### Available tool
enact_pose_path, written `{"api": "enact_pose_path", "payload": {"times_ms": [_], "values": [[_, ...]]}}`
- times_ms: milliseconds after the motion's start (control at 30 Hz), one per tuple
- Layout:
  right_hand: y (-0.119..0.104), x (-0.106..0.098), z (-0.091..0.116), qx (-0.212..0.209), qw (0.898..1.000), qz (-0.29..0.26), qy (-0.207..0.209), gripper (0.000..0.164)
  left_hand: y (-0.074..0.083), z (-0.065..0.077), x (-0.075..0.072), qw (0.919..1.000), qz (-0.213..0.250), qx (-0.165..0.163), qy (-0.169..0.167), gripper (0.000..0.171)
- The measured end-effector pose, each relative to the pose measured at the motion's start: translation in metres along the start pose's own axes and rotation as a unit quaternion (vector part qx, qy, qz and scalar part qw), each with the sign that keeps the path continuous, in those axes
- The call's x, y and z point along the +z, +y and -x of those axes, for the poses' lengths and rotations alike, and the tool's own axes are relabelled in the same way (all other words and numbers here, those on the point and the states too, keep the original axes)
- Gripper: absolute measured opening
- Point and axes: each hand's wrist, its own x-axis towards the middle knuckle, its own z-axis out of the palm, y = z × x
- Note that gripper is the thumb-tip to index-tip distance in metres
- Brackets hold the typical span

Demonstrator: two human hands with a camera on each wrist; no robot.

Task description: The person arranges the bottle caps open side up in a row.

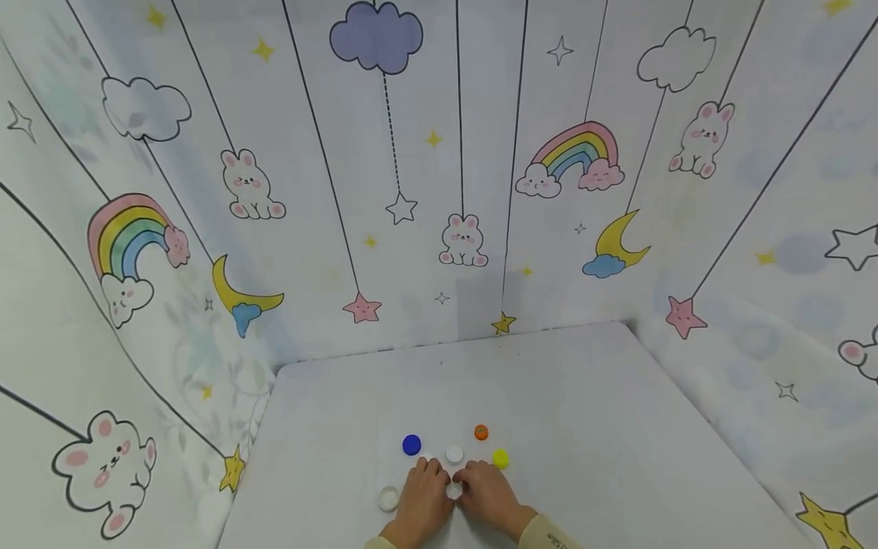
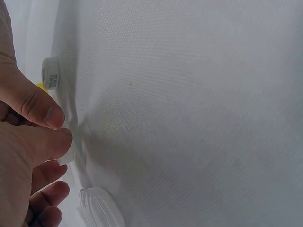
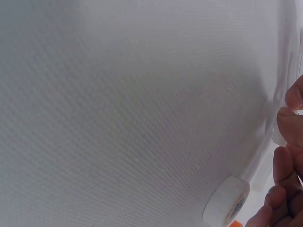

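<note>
My left hand (image 1: 425,496) and right hand (image 1: 488,494) meet low over the table. Between their fingertips is a small, pale, round piece (image 1: 454,490), which both hands pinch from opposite sides. Its white edge (image 2: 69,156) peeks out past my left thumb (image 2: 49,143) in the left wrist view. In the right wrist view, a bit of white also shows beside my right thumb (image 3: 289,124). The fingers cover most of the piece. Just beyond the hands lies a white round cap (image 1: 454,455). Left of my left hand is a clear round lid (image 1: 389,499).
A blue disc (image 1: 411,444), an orange disc (image 1: 481,432) and a yellow disc (image 1: 501,458) lie behind the hands on the white table (image 1: 583,396). Another pale disc is partly covered by the left fingers. Patterned cloth walls (image 1: 309,252) surround the table's back and sides.
</note>
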Motion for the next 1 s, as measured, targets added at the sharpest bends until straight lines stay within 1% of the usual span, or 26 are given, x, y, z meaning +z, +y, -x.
{"api": "enact_pose_path", "payload": {"times_ms": [167,433,600,700,733,867,933,1000], "values": [[0.0,0.002,-0.001,0.005,1.0,0.003,-0.004,0.027,0.0,0.001,0.001,0.9999,0.0,-0.004,-0.016,0.028],[-0.001,0.003,0.0,0.001,1.0,0.001,0.0,0.027,-0.003,0.001,0.004,0.9999,-0.012,-0.002,-0.009,0.028],[0.001,0.006,0.001,0.001,1.0,0.005,0.005,0.027,-0.003,0.001,0.005,0.9998,-0.01,-0.002,-0.015,0.028],[0.003,0.006,0.003,-0.004,1.0,0.002,0.019,0.029,-0.003,0.002,0.005,0.9998,-0.01,-0.004,-0.018,0.028],[0.004,0.005,0.004,-0.012,0.999,0.002,0.03,0.03,-0.003,0.002,0.005,0.9998,-0.011,-0.005,-0.018,0.029],[0.009,0.0,0.007,-0.022,0.998,0.0,0.063,0.037,-0.001,-0.001,0.004,0.9999,-0.008,-0.008,-0.01,0.035],[0.012,-0.003,0.009,-0.02,0.998,0.001,0.068,0.04,0.001,-0.003,0.001,0.9999,0.005,-0.008,-0.008,0.039],[0.014,-0.005,0.012,-0.009,0.998,-0.003,0.06,0.043,0.003,-0.002,-0.001,0.9997,0.019,-0.01,-0.009,0.041]]}}
